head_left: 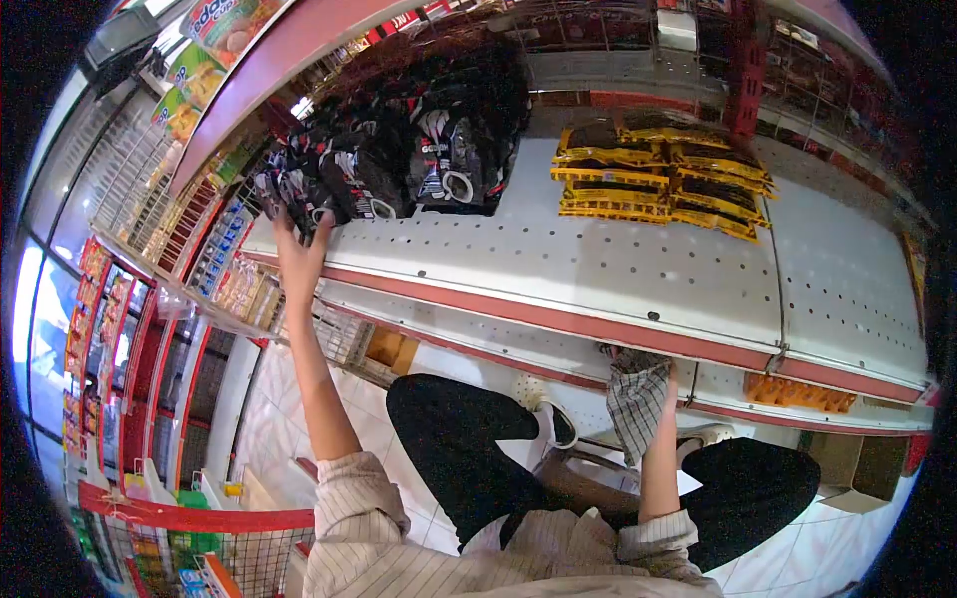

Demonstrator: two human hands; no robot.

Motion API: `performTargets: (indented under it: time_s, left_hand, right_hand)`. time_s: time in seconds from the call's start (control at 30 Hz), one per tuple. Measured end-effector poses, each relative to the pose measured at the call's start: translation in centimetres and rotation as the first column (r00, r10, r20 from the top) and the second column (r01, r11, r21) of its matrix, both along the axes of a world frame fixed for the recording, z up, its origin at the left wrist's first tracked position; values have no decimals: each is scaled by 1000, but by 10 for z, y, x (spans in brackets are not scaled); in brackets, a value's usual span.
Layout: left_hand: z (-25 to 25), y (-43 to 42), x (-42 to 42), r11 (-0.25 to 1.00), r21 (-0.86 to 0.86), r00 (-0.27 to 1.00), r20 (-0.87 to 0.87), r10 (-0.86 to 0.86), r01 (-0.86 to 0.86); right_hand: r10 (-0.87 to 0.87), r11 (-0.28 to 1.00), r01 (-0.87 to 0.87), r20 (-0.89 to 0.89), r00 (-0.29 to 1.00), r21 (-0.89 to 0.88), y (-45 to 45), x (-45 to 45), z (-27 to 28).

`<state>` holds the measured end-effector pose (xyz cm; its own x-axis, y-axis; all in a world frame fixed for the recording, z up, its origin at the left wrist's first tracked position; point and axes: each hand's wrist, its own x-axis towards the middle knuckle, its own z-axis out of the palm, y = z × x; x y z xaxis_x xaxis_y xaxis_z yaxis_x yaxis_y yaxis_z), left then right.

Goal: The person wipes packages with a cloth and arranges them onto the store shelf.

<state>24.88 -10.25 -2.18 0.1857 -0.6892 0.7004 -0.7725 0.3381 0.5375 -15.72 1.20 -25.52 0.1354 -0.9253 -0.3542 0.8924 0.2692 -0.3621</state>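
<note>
My left hand (302, 261) reaches to the left end of the white shelf (478, 254). Its thumb and fingers close around the front of a shiny black packet (299, 191). More black packets (454, 149) stand in rows to the right of it, some with a pale oval ring on the front. Below the shelf's red front edge, a grey checked cloth (638, 394) hangs from my right hand (666, 389). The cloth and the shelf lip hide most of that hand's fingers.
Yellow-and-black packets (663, 179) lie stacked further right on the shelf. Beneath is a lower shelf with orange packs (797, 392), and an open cardboard box (862, 468) sits on the floor at right. A red-edged wire rack (199, 518) stands at lower left.
</note>
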Motion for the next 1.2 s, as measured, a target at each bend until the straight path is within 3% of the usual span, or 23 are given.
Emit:
performTargets:
  time_s: [0.03,0.13,0.17,0.27,0.37,0.47,0.5,0.6,0.7,0.73,0.8,1.03,1.2]
  left_hand:
    - [2,-1,2,998,0,989,128,68,-69]
    - [9,-2,-2,994,108,998,67,9,-16]
    - [3,-12,12,988,104,992,40,-116,112]
    - [4,-18,18,988,128,987,120,-106,91]
    - [-7,-8,6,955,-196,881,380,281,-221]
    - [-28,20,-24,772,-529,932,-122,340,-351]
    - [-45,26,-27,699,-530,871,-388,303,-479]
    - [-109,27,5,625,-308,679,-511,527,-717]
    - [-194,-4,47,920,24,824,-437,361,-391]
    - [-215,-21,58,968,123,889,-384,249,-218]
    - [-242,-61,61,983,161,944,-303,132,-86]
    - [-259,-160,65,999,-11,961,-275,39,-44]
    - [-257,-175,74,990,-114,969,-242,57,-87]
  right_hand:
    - [3,1000,-3,-3,1000,0,-1,1,-1]
    - [1,1000,-1,-9,1000,6,-2,0,0]
    - [1,1000,-1,-14,1000,11,-2,0,-1]
    - [-1,1000,2,-24,1000,16,-3,2,-1]
    - [-2,1000,3,-38,999,26,-2,2,-1]
    - [-2,999,5,-62,998,35,0,3,-3]
    - [3,999,0,-69,998,35,0,4,-3]
    - [8,999,-4,-102,995,38,1,4,-4]
    - [-7,1000,11,-141,990,27,3,2,-4]
    - [-11,1000,15,-156,988,27,2,4,-4]
    - [-13,1000,17,-193,981,21,-3,5,-2]
    - [-48,999,52,-271,961,9,-5,18,-4]
    - [-63,997,70,-333,941,9,-5,24,-6]
